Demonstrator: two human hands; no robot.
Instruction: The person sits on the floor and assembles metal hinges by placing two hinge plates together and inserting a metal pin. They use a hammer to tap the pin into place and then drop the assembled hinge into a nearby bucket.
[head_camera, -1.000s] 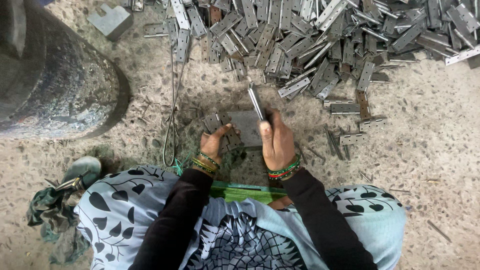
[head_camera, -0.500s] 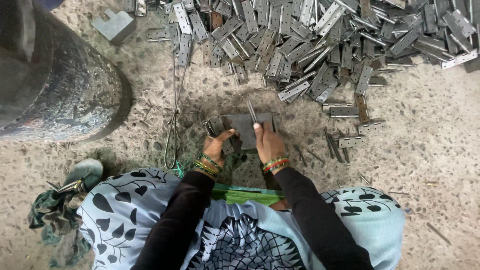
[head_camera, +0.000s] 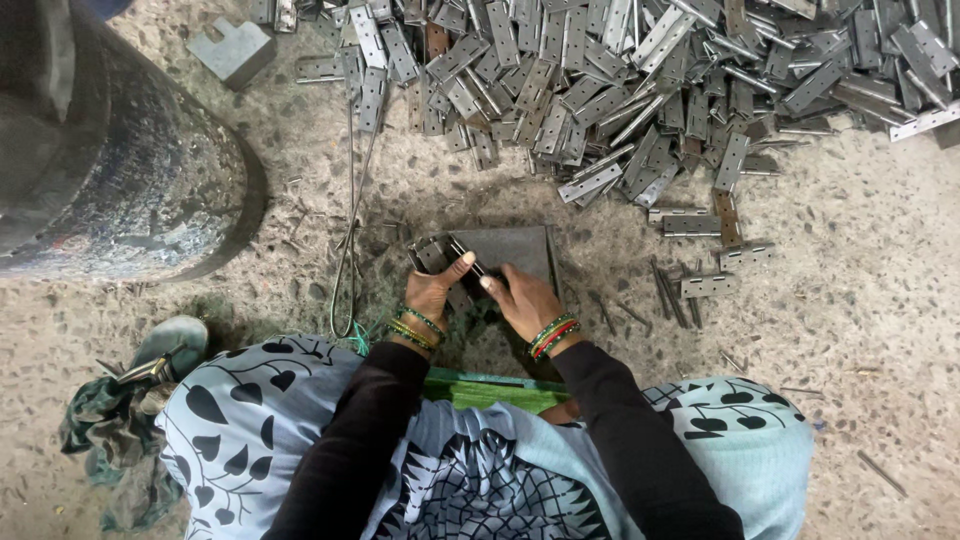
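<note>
My left hand (head_camera: 438, 290) and my right hand (head_camera: 522, 298) meet low over a dark square metal block (head_camera: 515, 248) on the floor. Between them they hold a small metal hinge (head_camera: 470, 262), with my left thumb pressed on its top and my right fingers at its near end. Another hinge leaf (head_camera: 428, 255) lies just left of the block, by my left hand. Bangles circle both wrists. Which fingers grip underneath is hidden.
A big heap of grey metal hinges (head_camera: 620, 80) covers the floor at the top. Loose hinges and pins (head_camera: 700, 285) lie to the right. A large dark round drum (head_camera: 110, 160) stands at left, a long wire (head_camera: 350, 230) beside it. A green board (head_camera: 490, 390) rests under my lap.
My right hand has come down from holding a thin pin upright over the block, and now both hands sit low on the hinge at the block's near left corner.
</note>
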